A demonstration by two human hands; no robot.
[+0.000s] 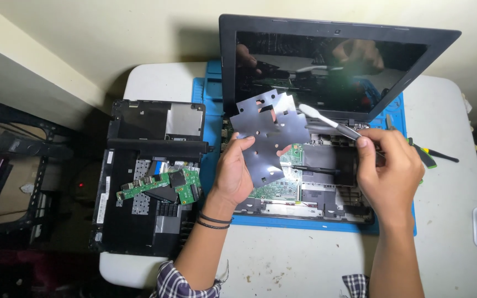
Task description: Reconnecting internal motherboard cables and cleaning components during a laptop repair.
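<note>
At the centre of the frame I hold a thin grey shielding sheet [269, 135], full of cut-outs and small holes, lifted above the opened laptop base [305, 187]. My left hand [233, 174] pinches its lower left edge between thumb and fingers, tilting the flat face toward me so the surface is open to the brush. My right hand [388, 168] is closed around the handle of a toothbrush [327, 122], whose white head rests at the sheet's upper right edge. Below, the green mainboard [280, 185] lies exposed in the base, which sits on a blue work mat [316, 223] that keeps parts off the white tabletop [305, 265]. The dark screen [327, 66] stands propped open behind. At left, the removed black bottom cover [139, 221] carries a small green circuit board [164, 185], parked aside. A screwdriver [432, 157] lies at the right.
</note>
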